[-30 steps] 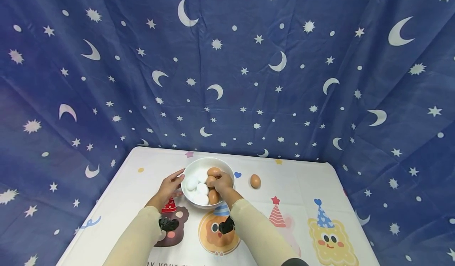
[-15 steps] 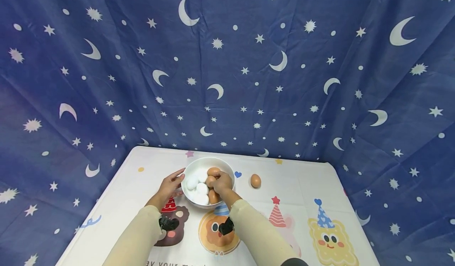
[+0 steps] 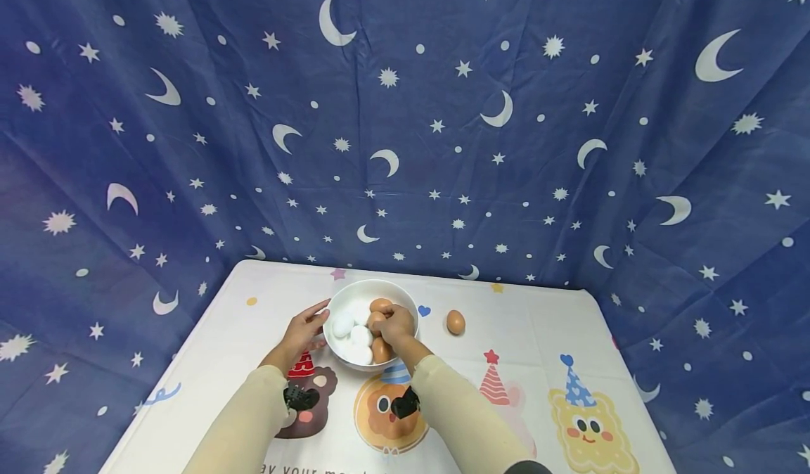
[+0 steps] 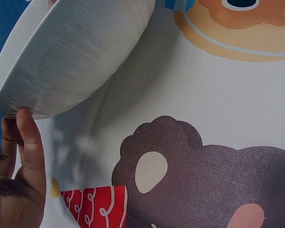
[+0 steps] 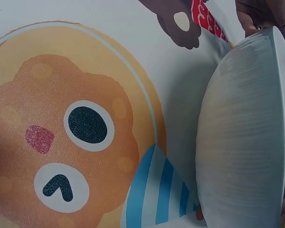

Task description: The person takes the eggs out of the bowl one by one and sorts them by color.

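Observation:
A white bowl [image 3: 405, 298] sits on the table with white eggs [image 3: 361, 336] on its left side and brown eggs on its right. My left hand [image 3: 301, 333] holds the bowl's left side; in the left wrist view its fingers [image 4: 31, 142] touch the outer wall near the base. Reaching in over the right rim, my right hand [image 3: 396, 328] grips a brown egg [image 3: 376, 321] among the others. One brown egg [image 3: 381, 306] lies just behind it and another brown egg [image 3: 382, 351] in front. The right wrist view shows mainly the bowl's outer wall [image 5: 242, 128].
A lone brown egg [image 3: 455, 322] lies on the table right of the bowl. The white tablecloth [image 3: 525, 333] carries printed cartoon figures. Behind and at both sides hangs a blue curtain [image 3: 418, 143] with moons and stars.

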Demonstrator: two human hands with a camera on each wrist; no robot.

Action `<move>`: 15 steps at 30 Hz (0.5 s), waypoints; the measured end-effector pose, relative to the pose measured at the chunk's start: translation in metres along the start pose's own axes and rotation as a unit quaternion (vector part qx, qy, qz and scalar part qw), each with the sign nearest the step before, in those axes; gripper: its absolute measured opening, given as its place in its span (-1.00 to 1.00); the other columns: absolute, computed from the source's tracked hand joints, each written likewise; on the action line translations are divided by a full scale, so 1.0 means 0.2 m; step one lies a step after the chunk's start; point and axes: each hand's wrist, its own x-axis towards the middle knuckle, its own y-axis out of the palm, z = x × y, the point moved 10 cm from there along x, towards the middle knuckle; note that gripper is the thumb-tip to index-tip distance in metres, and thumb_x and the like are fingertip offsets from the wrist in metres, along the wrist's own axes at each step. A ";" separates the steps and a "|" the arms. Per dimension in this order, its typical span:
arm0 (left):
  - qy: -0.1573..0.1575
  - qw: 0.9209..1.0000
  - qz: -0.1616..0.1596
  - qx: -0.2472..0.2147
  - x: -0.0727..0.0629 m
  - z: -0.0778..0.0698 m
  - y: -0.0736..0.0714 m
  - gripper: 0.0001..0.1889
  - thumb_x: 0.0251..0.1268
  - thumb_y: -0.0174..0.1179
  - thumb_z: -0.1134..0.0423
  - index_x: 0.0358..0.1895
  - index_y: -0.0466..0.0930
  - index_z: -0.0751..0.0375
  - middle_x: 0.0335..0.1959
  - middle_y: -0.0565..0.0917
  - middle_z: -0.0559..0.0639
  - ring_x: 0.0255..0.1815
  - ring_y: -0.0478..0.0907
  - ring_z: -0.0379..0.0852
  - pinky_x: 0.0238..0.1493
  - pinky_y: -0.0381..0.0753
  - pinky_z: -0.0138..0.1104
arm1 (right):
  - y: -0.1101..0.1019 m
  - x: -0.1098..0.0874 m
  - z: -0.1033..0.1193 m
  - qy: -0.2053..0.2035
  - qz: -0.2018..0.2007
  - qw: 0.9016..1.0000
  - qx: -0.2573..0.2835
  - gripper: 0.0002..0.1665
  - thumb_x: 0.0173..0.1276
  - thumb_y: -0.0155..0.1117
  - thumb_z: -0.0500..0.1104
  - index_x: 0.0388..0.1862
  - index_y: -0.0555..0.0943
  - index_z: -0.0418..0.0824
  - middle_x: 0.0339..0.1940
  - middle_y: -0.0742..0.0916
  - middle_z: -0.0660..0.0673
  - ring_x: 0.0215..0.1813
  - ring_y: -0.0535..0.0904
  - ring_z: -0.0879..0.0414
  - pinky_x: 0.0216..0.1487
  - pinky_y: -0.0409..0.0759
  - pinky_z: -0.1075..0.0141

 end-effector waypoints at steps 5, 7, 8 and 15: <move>0.003 1.000 0.004 0.000 0.00 -0.01 0.01 -0.47 0.52 0.02 -0.03 0.49 0.28 -0.09 0.25 0.43 0.24 0.24 0.50 0.19 -0.12 0.76 -0.27 | 0.00 0.01 0.02 -0.020 -0.002 1.000 0.023 -0.56 -0.04 0.46 -0.38 -0.09 0.68 -0.31 -0.27 0.71 -0.12 -0.21 0.61 0.09 -0.16 0.67 0.36; 0.002 1.000 0.003 0.001 0.00 -0.01 0.01 -0.48 0.53 0.02 -0.01 0.49 0.28 -0.10 0.27 0.43 0.23 0.25 0.49 0.19 -0.11 0.76 -0.28 | 0.00 0.01 0.03 -0.031 0.002 0.998 0.046 -0.56 -0.05 0.44 -0.39 -0.08 0.69 -0.31 -0.25 0.73 -0.13 -0.19 0.61 0.09 -0.14 0.67 0.36; 0.002 1.000 0.005 0.002 0.00 -0.01 0.01 -0.48 0.54 0.00 -0.01 0.49 0.27 -0.09 0.28 0.42 0.24 0.27 0.48 0.20 -0.11 0.76 -0.28 | 0.00 0.01 0.04 -0.038 0.003 0.998 0.057 -0.55 -0.06 0.44 -0.39 -0.08 0.70 -0.31 -0.24 0.74 -0.14 -0.18 0.62 0.09 -0.14 0.67 0.36; 0.001 1.000 0.005 0.004 0.00 0.00 0.00 -0.47 0.53 0.00 -0.02 0.49 0.26 -0.09 0.28 0.42 0.25 0.27 0.48 0.22 -0.11 0.76 -0.29 | -0.01 -0.02 0.06 -0.059 0.006 0.995 0.077 -0.56 -0.02 0.48 -0.35 -0.06 0.72 -0.26 -0.20 0.73 -0.11 -0.21 0.58 0.14 -0.18 0.64 0.41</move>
